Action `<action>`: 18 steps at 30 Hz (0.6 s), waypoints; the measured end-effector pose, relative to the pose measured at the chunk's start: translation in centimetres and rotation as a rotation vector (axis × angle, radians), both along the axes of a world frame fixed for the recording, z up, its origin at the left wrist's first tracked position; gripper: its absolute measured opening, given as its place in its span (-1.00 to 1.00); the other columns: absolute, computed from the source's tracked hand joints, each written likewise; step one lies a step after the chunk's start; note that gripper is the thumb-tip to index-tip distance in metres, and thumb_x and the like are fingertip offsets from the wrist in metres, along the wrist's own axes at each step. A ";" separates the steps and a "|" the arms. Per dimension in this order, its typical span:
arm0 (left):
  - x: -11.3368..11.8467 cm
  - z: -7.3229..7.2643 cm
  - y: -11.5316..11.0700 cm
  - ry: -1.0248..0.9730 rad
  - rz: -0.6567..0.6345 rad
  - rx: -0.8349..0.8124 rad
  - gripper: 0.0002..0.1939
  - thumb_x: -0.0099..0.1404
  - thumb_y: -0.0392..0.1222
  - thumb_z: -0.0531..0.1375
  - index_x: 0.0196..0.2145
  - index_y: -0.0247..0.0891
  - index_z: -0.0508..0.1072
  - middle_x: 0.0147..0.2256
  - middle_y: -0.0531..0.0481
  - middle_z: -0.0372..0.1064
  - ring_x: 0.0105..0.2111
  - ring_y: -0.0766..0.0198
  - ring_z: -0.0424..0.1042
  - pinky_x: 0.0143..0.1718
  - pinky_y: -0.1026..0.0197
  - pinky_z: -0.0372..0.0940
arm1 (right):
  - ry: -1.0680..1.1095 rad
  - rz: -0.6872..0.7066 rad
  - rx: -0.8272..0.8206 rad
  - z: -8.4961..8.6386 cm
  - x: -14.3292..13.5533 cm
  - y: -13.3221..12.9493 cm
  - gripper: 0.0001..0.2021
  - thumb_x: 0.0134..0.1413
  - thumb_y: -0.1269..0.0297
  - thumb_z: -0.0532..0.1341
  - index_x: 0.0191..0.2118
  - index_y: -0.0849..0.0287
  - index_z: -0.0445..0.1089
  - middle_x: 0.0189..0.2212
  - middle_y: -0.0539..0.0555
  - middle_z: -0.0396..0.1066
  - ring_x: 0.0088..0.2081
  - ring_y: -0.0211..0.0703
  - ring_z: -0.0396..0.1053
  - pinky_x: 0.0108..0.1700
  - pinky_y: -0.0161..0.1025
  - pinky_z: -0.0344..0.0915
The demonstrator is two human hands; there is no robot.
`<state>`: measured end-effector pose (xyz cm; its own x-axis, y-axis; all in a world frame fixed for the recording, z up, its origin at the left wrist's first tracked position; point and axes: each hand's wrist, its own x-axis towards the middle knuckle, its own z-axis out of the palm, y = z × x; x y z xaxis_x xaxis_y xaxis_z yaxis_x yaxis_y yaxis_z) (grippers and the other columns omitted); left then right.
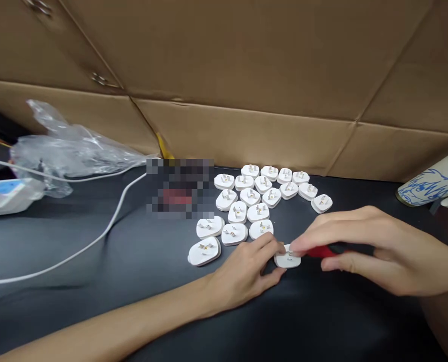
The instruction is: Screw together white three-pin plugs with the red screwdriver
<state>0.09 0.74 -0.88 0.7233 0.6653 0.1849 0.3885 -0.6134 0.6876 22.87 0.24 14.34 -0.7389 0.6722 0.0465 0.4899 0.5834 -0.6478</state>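
My left hand (252, 264) grips the near left side of a white plug adapter (287, 260) lying on the black table, its thumb and fingers closed on it and the metal pins facing up. Over the adapter's right side, my right hand (382, 251) holds a red-and-black tool (319, 251) between thumb and fingers. Its kind cannot be told, since the fingers cover most of it. Right fingertips reach the adapter's top. Beyond my hands lie several more white plug adapters (250, 196), pins up, in loose rows.
A brown cardboard wall (246, 60) rises behind the table. To the left are a crumpled clear plastic bag (80, 151), a white cable (112, 219) and a white device (7, 196). A patterned cup (433, 178) stands at the right. One patch is pixelated.
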 end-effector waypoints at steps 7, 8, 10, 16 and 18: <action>0.1 -0.2 -0.2 -0.007 0.014 0.014 -0.90 0.38 -0.24 0.13 -0.14 -0.22 0.37 -0.20 -0.03 0.37 -0.47 0.33 0.35 -0.44 0.28 0.28 | -0.019 -0.530 0.336 -1.9 -2.8 -1.8 -0.96 0.18 0.35 0.27 -0.23 0.13 0.41 -0.54 -0.08 0.48 -0.56 -0.28 0.41 -0.48 -0.35 0.29; 0.1 -0.3 -0.2 -0.009 0.015 0.016 -0.90 0.38 -0.25 0.13 -0.14 -0.22 0.36 -0.21 -0.02 0.37 -0.49 0.34 0.34 -0.45 0.29 0.27 | -0.034 -0.562 0.354 -2.1 -2.9 -2.0 -0.96 0.20 0.34 0.24 -0.21 0.13 0.40 -0.53 -0.06 0.47 -0.55 -0.25 0.42 -0.47 -0.34 0.30; 0.1 -0.3 -0.1 -0.008 0.022 0.011 -0.90 0.37 -0.24 0.16 -0.15 -0.22 0.35 -0.22 0.00 0.36 -0.51 0.36 0.31 -0.46 0.29 0.26 | -0.063 -0.491 0.303 -2.2 -2.7 -1.8 -0.87 0.27 0.36 0.18 -0.09 0.09 0.37 -0.33 0.00 0.53 -0.39 -0.22 0.48 -0.35 -0.32 0.37; 0.1 -0.5 0.0 -0.031 0.020 0.039 -0.90 0.35 -0.26 0.19 -0.17 -0.21 0.36 -0.26 0.03 0.35 -0.51 0.35 0.30 -0.46 0.29 0.23 | -0.025 -0.007 0.064 -0.5 0.0 -0.2 -0.67 0.35 0.46 0.06 0.15 0.06 0.30 0.03 0.02 0.47 -0.02 -0.31 0.45 -0.10 -0.44 0.39; 0.1 -0.4 -0.1 -0.022 0.021 0.024 -0.90 0.35 -0.25 0.18 -0.16 -0.20 0.36 -0.24 0.02 0.35 -0.51 0.35 0.30 -0.46 0.29 0.24 | 0.008 -0.022 0.062 -0.5 0.0 0.1 -0.70 0.33 0.47 0.09 0.09 0.09 0.35 -0.08 -0.01 0.52 -0.16 -0.35 0.49 -0.20 -0.47 0.39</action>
